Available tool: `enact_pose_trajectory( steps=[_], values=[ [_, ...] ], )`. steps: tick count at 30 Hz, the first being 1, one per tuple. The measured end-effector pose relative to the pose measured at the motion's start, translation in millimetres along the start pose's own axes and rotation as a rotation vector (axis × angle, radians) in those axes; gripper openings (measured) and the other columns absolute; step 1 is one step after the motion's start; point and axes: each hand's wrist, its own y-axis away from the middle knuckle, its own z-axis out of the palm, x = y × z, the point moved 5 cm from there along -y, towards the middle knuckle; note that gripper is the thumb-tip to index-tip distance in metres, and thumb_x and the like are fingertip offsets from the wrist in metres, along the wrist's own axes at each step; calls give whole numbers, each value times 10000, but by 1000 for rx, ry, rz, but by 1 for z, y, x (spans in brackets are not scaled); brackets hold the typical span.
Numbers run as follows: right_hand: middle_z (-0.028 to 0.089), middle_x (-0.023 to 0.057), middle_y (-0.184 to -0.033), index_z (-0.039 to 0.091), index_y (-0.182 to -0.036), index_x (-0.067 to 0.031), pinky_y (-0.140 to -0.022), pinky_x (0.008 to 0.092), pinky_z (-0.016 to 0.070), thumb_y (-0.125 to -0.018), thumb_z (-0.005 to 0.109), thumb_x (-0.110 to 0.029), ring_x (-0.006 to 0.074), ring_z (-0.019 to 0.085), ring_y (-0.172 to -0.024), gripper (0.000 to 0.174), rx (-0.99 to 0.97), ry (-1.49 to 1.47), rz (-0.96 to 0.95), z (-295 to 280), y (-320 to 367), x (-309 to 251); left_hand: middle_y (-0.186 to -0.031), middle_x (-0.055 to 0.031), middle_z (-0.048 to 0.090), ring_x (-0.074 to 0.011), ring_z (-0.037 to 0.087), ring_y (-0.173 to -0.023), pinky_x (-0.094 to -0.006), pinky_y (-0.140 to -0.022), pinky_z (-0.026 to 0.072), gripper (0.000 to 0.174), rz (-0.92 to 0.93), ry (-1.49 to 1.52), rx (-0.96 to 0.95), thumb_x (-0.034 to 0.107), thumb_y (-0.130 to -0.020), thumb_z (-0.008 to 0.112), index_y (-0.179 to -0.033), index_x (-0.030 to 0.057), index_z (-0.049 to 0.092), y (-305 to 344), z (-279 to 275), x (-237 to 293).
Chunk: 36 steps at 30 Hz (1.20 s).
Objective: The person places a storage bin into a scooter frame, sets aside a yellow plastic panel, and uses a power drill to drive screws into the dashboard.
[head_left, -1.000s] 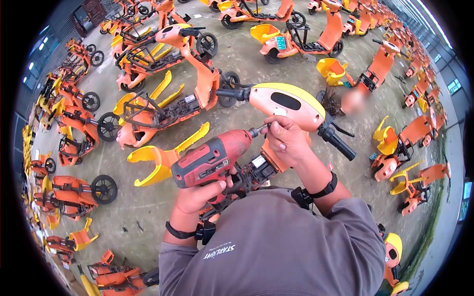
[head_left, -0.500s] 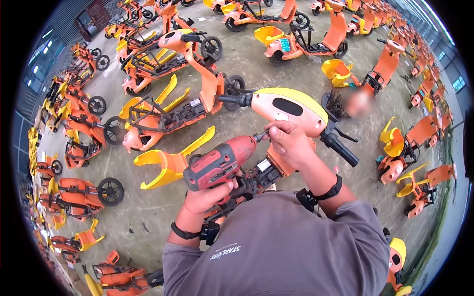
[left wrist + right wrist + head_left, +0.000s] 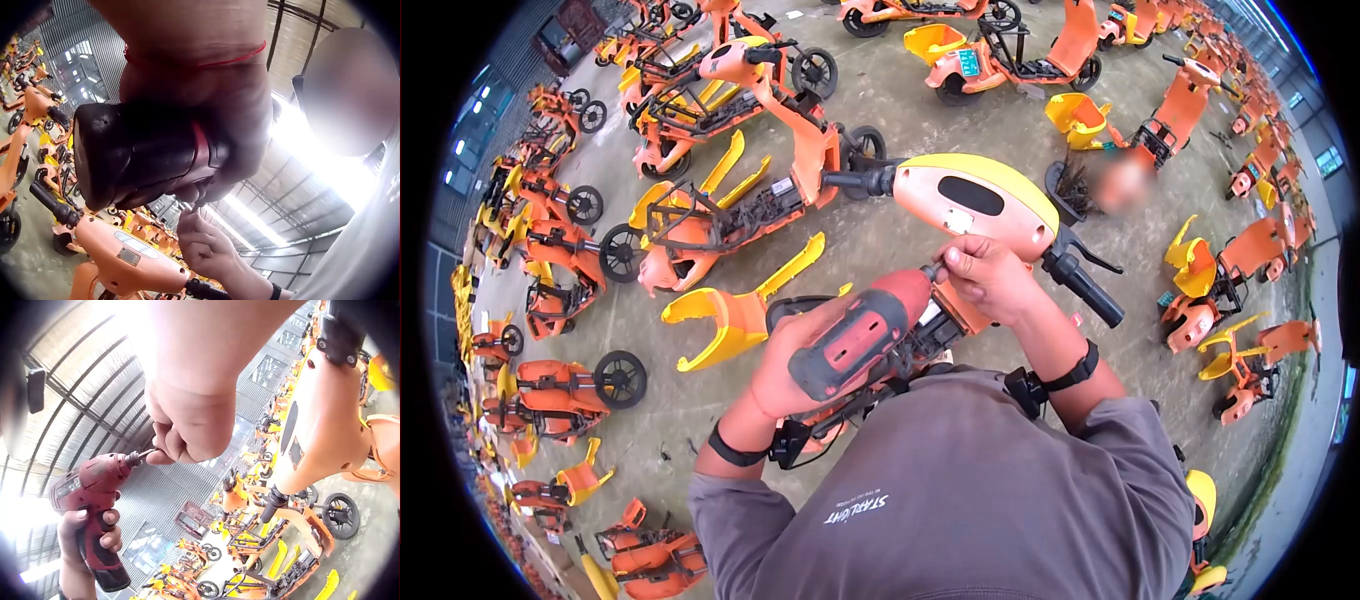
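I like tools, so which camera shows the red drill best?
The right wrist view: the red plastic cordless drill shows side-on, from tip to handle. The head view sees it from above, partly under the left hand. The left wrist view shows only its dark base.

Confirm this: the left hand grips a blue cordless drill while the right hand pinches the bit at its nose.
Not blue. The head view shows the left hand gripping a red plastic cordless drill; the right hand does pinch the metal bit at its nose.
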Motion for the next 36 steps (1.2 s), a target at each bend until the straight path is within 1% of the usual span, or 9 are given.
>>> enact_pose_trajectory(
  steps=[5,9,16,18,19,21,28,30,36],
  values=[
    [680,81,-887,628,-1001,-21,-421,157,306,-999,587,-178,27,406,-483,163,-88,-110,38,-6,-2,9,-1123,-109,673,-183,653,-1011,-307,-892,506,660,-175,155,-117,85,-692,827,-1288,-33,570,-12,-4,6],
    [677,79,-882,621,-1002,-21,-409,160,292,-997,592,-204,20,392,-474,185,-97,-99,44,-7,-5,6,-1093,-95,678,-170,655,-982,-310,-877,509,682,-52,-1,-189,106,-705,827,-1313,-29,551,-23,-11,9],
    [639,37,-882,604,-991,-47,-470,172,291,-1002,599,-245,23,392,-537,198,-131,-215,73,-7,-2,14,-1117,-100,684,-190,671,-981,-320,-877,511,713,-94,26,-240,121,-703,828,-1342,-8,540,-31,-8,12],
    [636,21,-872,607,-993,-60,-455,172,287,-1000,602,-265,18,382,-523,205,-121,-328,84,-10,-3,20,-1155,-199,673,-361,682,-1031,-371,-889,516,849,-62,-26,-172,215,-652,836,-1383,-24,478,-33,0,12],
    [636,21,-872,607,-993,-60,-455,172,287,-1000,602,-265,18,382,-523,205,-117,-339,82,-13,-3,23,-1155,-199,673,-361,682,-1031,-371,-889,516,849,-66,-28,-183,215,-652,836,-1383,-24,478,-31,7,10],
    [634,14,-867,604,-978,-69,-440,173,282,-996,607,-286,17,371,-506,217,-95,-348,66,-19,-6,30,-1148,-109,677,-223,686,-968,-327,-877,519,849,-95,-47,-91,128,-702,816,-1440,6,416,-23,16,2],
    [600,-1,-819,591,-1018,-56,-407,157,280,-1037,526,-255,6,386,-486,210,-102,-447,104,-23,-5,47,-1174,-160,659,-301,685,-1008,-354,-890,531,840,-113,-232,24,110,-688,785,-1435,-9,418,-9,45,-10],
    [567,-23,-801,582,-972,-70,-434,166,285,-1000,593,-311,14,394,-521,243,-36,-488,102,-22,-8,49,-1173,-171,673,-271,708,-1001,-323,-881,542,799,-45,-238,106,134,-731,782,-1427,-23,423,-11,47,-13],
    [589,-13,-809,596,-1046,-56,-421,169,274,-1022,548,-299,18,383,-520,249,2,-671,45,-25,-18,59,-1151,-163,683,-203,707,-1003,-306,-887,535,726,-83,-110,150,128,-766,766,-1392,-56,449,-14,60,-28]
  ],
)
